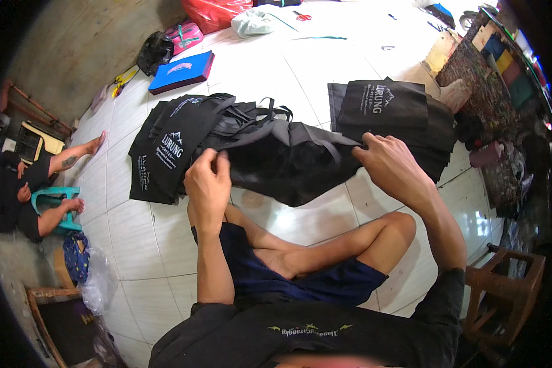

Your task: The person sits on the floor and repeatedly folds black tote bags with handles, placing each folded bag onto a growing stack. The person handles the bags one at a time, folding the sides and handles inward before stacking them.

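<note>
A black fabric tote bag (285, 170) is stretched between my hands above the tiled floor. My left hand (210, 177) pinches its left edge, beside a fanned pile of black tote bags (165, 124) with white print and loose handles. At the bag's right corner, my right hand (382, 154) grips the fabric between thumb and fingers. Behind that hand lies a stack of black printed bags (386, 103), folded flat on top of more black fabric. Dark straps lie along the upper edge of the held bag.
A stack of blue and maroon fabric pieces (181, 71) lies beyond the left pile. Red-handled scissors (302, 17) and yellow-handled scissors (121, 83) are on the floor. Another person (27, 188) sits at far left by a green stool (57, 207). A brown stool (501, 294) stands at right.
</note>
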Demonstrator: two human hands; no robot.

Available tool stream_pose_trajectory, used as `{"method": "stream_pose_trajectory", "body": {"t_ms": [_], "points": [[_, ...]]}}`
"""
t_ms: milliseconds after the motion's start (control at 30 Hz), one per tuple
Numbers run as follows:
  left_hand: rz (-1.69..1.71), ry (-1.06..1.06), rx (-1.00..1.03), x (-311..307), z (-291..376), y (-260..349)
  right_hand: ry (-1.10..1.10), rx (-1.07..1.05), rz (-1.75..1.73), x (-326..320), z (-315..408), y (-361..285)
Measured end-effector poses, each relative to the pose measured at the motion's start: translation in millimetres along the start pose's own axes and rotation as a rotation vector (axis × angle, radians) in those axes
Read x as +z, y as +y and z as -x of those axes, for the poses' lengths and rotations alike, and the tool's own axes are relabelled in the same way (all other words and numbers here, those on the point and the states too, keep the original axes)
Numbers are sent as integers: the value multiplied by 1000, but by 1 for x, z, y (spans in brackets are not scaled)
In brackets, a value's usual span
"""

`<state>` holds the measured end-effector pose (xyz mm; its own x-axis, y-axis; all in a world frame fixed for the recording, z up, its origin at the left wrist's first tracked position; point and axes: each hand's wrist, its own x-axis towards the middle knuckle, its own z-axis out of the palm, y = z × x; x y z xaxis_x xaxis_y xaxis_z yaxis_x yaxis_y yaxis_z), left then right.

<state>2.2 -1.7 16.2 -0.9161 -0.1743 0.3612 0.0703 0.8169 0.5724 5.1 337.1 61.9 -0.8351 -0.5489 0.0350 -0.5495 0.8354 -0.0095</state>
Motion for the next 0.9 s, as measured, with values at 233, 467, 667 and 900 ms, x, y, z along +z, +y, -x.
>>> {"method": "stream_pose_trajectory", "body": {"t_ms": [233, 467, 667, 900], "points": [[-49, 65, 93, -8, -5, 28, -37, 135, -65, -3, -5, -8], [-270, 183, 135, -20, -6, 25, 131, 193, -60, 0, -10, 10], [101, 79, 238, -6, -1, 47, 273, 150, -263, 19, -26, 6], [477, -264, 359, 44, -3, 74, 652, 216, -737, 81, -82, 22]]}}
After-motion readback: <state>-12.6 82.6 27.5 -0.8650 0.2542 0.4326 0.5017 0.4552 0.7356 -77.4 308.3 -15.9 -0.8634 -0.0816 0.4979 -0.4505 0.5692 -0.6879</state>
